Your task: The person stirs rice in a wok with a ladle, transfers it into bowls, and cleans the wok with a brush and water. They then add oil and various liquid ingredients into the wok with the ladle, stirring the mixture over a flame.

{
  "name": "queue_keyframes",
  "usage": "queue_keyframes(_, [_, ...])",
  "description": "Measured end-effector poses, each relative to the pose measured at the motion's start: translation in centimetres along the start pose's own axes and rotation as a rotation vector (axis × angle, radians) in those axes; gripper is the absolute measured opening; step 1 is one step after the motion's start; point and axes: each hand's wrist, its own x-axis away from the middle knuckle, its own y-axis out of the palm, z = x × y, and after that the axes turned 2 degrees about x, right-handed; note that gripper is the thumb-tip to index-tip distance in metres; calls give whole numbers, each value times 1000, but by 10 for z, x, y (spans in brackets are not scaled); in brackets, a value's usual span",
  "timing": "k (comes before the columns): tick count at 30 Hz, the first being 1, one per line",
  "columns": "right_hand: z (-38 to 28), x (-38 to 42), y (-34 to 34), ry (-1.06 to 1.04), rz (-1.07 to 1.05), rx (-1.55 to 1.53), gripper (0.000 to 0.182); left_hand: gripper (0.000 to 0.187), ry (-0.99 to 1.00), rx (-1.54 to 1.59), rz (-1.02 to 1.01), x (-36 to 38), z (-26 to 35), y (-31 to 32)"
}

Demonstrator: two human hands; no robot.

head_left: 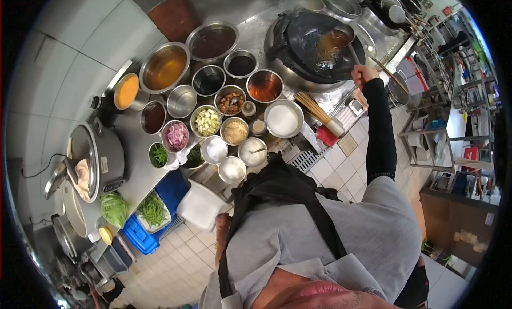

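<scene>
My right hand (364, 75), in a black sleeve, is closed around the handle of a metal ladle (353, 54). The ladle's bowl is inside a dark wok (304, 39) at the upper right, over brownish liquid (332, 46). The wok sits on a round metal burner ring or stand. Of my left arm only a strip of skin shows beside the apron; the left hand itself is hidden. Closest to the wok's left side is a metal bowl of reddish-orange liquid (264, 86).
Bowls of sauces, chopped onion (175, 136) and white powder (283, 120) crowd the counter. Bamboo skewers or a bamboo brush (314, 109) lie below the wok. A rice cooker (109, 159) and cabbage (114, 209) are at left. Metal shelves (453, 133) stand at right.
</scene>
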Motion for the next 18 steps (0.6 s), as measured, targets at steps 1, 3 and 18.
queue_keyframes(1, [6,6,1,-46,94,150,25,27,-132,171,40,7,30,2])
queue_keyframes(3, [31,-1,-2,-184,361,737,24,27,-87,93,55,7,54,-2])
queue_keyframes(18, [12,-19,239,383,-762,-267,14,16,-47,330,165,-8,-70,25])
